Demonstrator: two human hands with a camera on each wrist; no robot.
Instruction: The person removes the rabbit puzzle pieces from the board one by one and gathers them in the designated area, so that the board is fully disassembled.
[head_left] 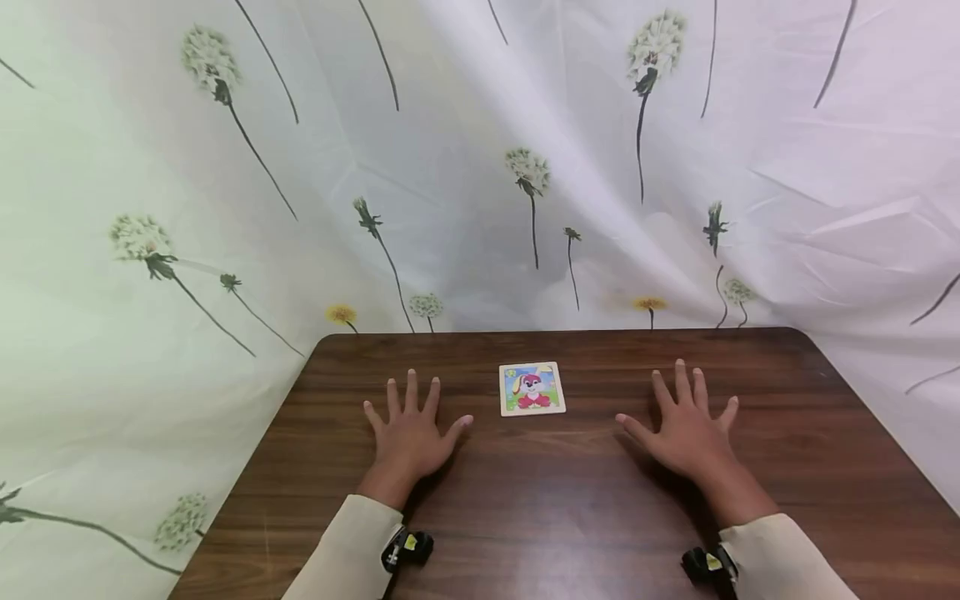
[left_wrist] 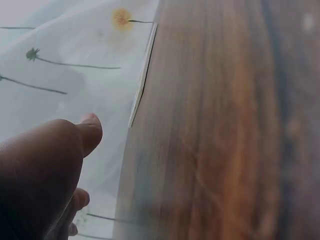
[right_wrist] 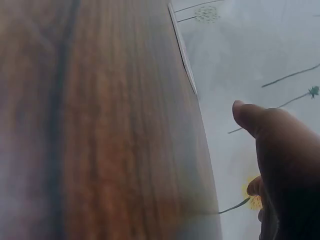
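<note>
A person's cream left sleeve [head_left: 345,554] and cream right sleeve [head_left: 783,558] are reaching in from the bottom, each with a small black wrist camera beside its cuff, the left one [head_left: 420,547] and the right one [head_left: 699,567] both bearing a yellow mark. Below them a dark brown wood-grain table [head_left: 540,492] is spreading toward the back. The left hand [head_left: 411,440] and right hand [head_left: 684,433] are stretching forward over it, backs facing up, fingers straight and fanned apart, thumbs pointing inward; both are holding nothing. Whether the palms are touching the wood, I cannot tell. Between the hands, apart from both and nearer the left thumb, a thin square picture board [head_left: 532,389] is lying flat, face up, its pale border framing a cartoon rabbit in red; the wrist views are showing it nearly edge-on. Beyond the table's far edge, a pale, creased cloth [head_left: 450,150] is hanging, its print showing white dandelion heads [head_left: 528,169], yellow blooms [head_left: 341,314] and thin dark stems.
</note>
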